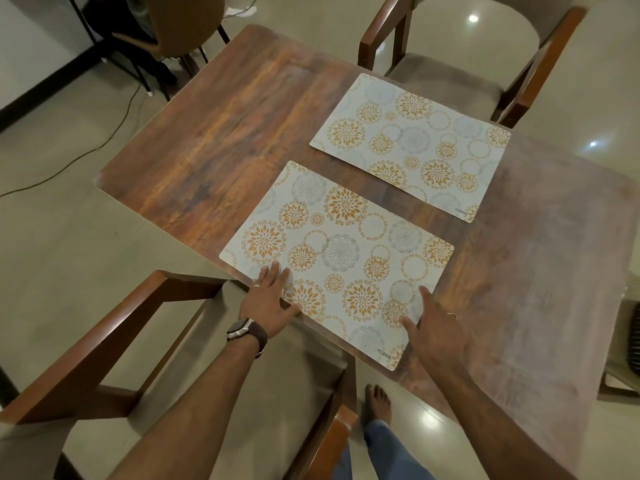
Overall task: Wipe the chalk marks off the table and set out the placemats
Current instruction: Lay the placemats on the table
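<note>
While both hands, left hand and right hand, press flat with spread fingers on the near pale floral rectangular placemat, a matching second placemat lies upper right on the brown wooden table; a wooden armchair stands lower left.

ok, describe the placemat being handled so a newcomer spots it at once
Start at the wooden table with two matching flower-patterned placemats. Take the near placemat, beside the armchair at the table's near edge. Unlike the far placemat, it has the left hand and right hand resting flat on it.

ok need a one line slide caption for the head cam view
Both hands, left hand and right hand, flat on the near placemat on a wooden table, far placemat already laid.
</note>
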